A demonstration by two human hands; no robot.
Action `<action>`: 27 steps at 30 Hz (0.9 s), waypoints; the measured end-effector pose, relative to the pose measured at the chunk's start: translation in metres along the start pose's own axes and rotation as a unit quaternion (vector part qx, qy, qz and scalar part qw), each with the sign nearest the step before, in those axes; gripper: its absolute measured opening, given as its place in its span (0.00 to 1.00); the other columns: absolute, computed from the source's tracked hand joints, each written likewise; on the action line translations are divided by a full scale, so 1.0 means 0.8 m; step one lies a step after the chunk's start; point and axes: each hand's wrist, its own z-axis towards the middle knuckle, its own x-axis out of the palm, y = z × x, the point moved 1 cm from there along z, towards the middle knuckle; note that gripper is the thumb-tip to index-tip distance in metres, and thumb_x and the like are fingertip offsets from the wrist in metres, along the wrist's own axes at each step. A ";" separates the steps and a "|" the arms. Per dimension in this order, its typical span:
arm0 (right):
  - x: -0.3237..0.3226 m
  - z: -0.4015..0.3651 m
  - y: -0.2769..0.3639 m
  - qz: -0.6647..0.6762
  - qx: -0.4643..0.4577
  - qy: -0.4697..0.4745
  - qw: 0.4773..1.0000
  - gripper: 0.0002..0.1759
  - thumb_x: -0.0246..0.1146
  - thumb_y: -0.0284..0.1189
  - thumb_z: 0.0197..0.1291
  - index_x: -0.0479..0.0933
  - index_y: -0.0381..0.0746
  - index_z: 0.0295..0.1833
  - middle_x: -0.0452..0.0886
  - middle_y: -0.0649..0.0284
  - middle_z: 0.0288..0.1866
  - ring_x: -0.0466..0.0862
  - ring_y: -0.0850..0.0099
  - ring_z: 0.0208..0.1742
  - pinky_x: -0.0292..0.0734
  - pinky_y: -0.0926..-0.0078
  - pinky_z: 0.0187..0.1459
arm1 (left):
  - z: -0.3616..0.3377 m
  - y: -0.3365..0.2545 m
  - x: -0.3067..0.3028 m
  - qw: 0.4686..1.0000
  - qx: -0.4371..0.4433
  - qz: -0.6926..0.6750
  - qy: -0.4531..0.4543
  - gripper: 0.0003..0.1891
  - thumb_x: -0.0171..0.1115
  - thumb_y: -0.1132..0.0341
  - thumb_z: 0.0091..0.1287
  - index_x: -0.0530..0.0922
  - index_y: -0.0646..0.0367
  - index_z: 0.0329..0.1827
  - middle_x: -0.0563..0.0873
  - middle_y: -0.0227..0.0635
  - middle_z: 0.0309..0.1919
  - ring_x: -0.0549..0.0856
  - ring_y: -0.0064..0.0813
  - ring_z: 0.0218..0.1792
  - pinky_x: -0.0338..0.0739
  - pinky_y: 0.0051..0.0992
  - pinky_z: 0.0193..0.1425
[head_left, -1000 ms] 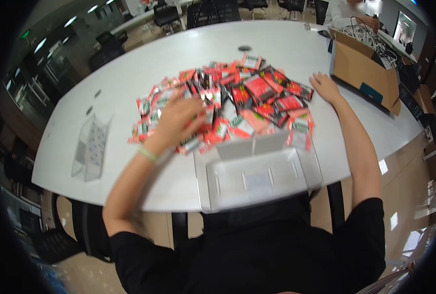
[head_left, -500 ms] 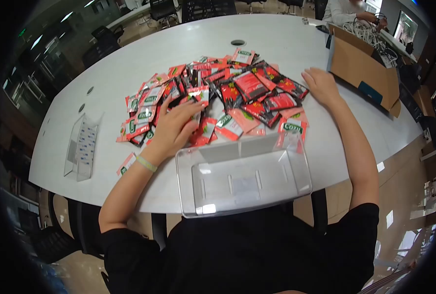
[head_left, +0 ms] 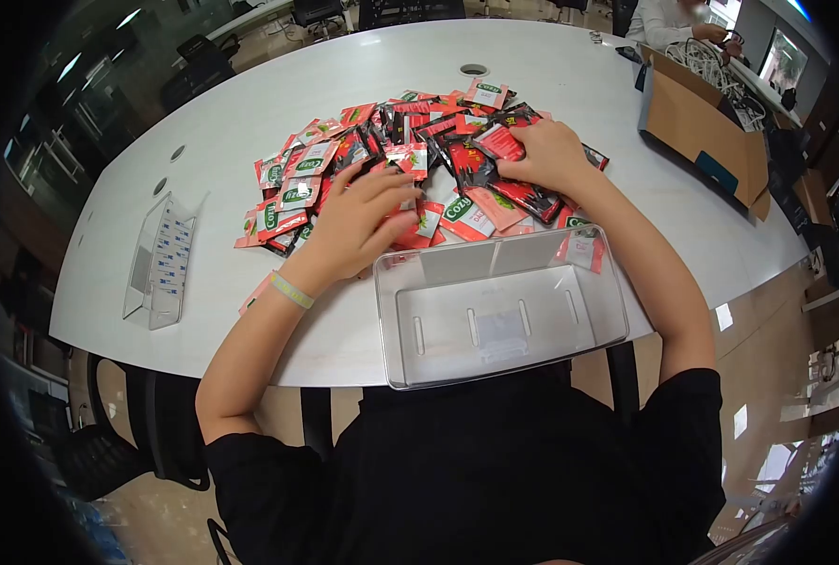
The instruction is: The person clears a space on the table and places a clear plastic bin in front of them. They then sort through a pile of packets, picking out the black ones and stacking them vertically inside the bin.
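A heap of sachets lies on the white table: pink ones with a green "Cozy" label (head_left: 310,160) and red-and-black ones (head_left: 472,166). At the heap's right side my right hand (head_left: 553,158) has its thumb and fingers closed on a red-and-black sachet (head_left: 499,143). My left hand (head_left: 361,218) rests over the near left part of the heap, fingers apart, and hides some sachets beneath it. A clear plastic bin (head_left: 438,325) stands between my forearms at the table's near edge. Behind its far right corner lies a single pink sachet (head_left: 583,250).
On the left of the white table (head_left: 240,141) stands a second clear bin (head_left: 165,264) with small blue-printed items along it. An open cardboard box (head_left: 692,132) lies at the right. Beyond it a person (head_left: 664,24) sits near a tangle of white cables (head_left: 711,66).
My right hand has moved left from the bare table onto the heap and taken hold of a red-and-black sachet. The left hand stays over the heap. The whole view has shifted slightly.
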 end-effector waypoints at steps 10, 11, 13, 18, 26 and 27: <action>0.010 -0.017 -0.041 0.010 -0.120 -0.224 0.967 0.16 0.63 0.36 0.42 0.82 0.37 0.35 0.83 0.60 0.35 0.81 0.61 0.35 0.75 0.64 0.42 | 0.003 -0.048 -0.079 0.929 -0.138 -0.244 0.242 0.21 0.64 0.52 0.56 0.80 0.65 0.37 0.81 0.40 0.21 0.81 0.27 0.22 0.75 0.23 0.29; 0.013 -0.014 -0.045 0.056 -0.093 -0.227 0.968 0.13 0.63 0.34 0.44 0.82 0.38 0.35 0.83 0.61 0.36 0.81 0.65 0.34 0.75 0.66 0.40 | 0.004 -0.047 -0.079 0.928 -0.124 -0.257 0.237 0.19 0.63 0.55 0.59 0.80 0.66 0.36 0.79 0.40 0.17 0.79 0.26 0.17 0.74 0.23 0.26; 0.012 -0.011 -0.042 0.101 -0.071 -0.229 0.966 0.11 0.64 0.31 0.46 0.81 0.38 0.36 0.83 0.62 0.36 0.82 0.68 0.33 0.75 0.69 0.38 | 0.006 -0.046 -0.077 0.908 -0.180 -0.284 0.249 0.18 0.62 0.56 0.60 0.80 0.65 0.38 0.80 0.39 0.18 0.79 0.25 0.18 0.74 0.24 0.26; -0.025 -0.010 -0.005 0.656 0.074 -0.115 0.743 0.13 0.67 0.26 0.52 0.77 0.35 0.44 0.82 0.65 0.35 0.79 0.81 0.31 0.72 0.83 0.30 | 0.030 -0.027 -0.059 0.860 -0.265 -0.380 0.215 0.14 0.59 0.61 0.65 0.79 0.64 0.45 0.81 0.33 0.21 0.80 0.21 0.22 0.75 0.23 0.30; -0.055 -0.054 0.077 0.741 0.001 -0.071 0.668 0.30 0.68 0.20 0.51 0.63 0.34 0.59 0.78 0.61 0.46 0.80 0.75 0.48 0.78 0.76 0.46 | 0.096 0.011 0.021 0.844 -0.152 -0.488 0.163 0.15 0.60 0.70 0.63 0.77 0.63 0.52 0.85 0.32 0.39 0.80 0.17 0.37 0.75 0.21 0.41; -0.054 -0.059 0.083 0.744 -0.028 -0.041 0.666 0.37 0.67 0.18 0.51 0.56 0.35 0.64 0.75 0.58 0.52 0.78 0.73 0.54 0.76 0.74 0.53 | 0.098 0.004 0.009 0.824 -0.192 -0.497 0.192 0.17 0.59 0.71 0.62 0.76 0.62 0.54 0.85 0.30 0.40 0.80 0.17 0.37 0.75 0.21 0.44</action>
